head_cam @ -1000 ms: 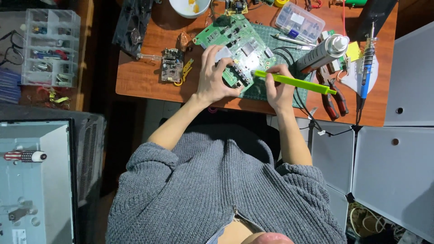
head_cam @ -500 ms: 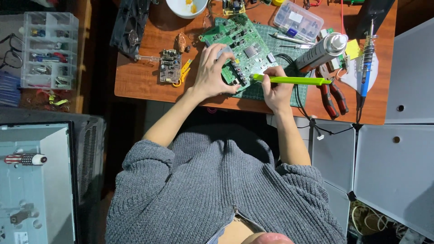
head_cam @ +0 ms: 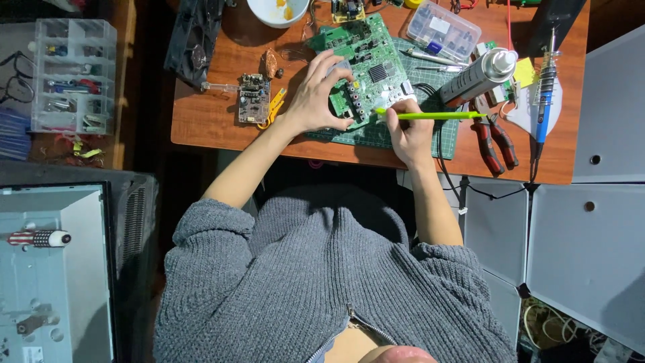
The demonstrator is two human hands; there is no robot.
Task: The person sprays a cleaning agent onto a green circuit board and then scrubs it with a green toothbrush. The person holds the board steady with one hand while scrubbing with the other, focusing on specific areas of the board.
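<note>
— What had changed from the half-second before?

— Little that we could be sure of. Our left hand (head_cam: 316, 101) had stayed on the near left edge of the large green printed circuit board (head_cam: 366, 57), and our right hand (head_cam: 406, 131) had kept the lime-green plastic pen-shaped tool (head_cam: 430, 115) lying level, its handle pointing right. The board appeared to sit at about the same angle, and both forearms held their lines.

— How were our fingers set?

— The left fingers (head_cam: 329, 67) curled over the board's edge with the thumb pressed at its near corner, gripping it. The right fingers were clenched round the tool near its working end, whose tip met the board by a row of dark connectors on its near side.

— And the board itself?

— It lay tilted on the dark green gridded cutting mat (head_cam: 416, 134), towards the far middle of the reddish-brown wooden table (head_cam: 208, 124). It was crowded with small parts, with silver squares and a black chip near the centre.

— What lay around it?

— A small brown circuit board (head_cam: 254, 101) sat to the left. To the right lay a grey metal spray can (head_cam: 480, 77), with red-handled pliers (head_cam: 494, 141) near it and a blue-handled soldering iron (head_cam: 545, 101) further right. A clear plastic parts box (head_cam: 440, 30) lay beyond, and a white bowl (head_cam: 277, 10) at the far edge.
</note>
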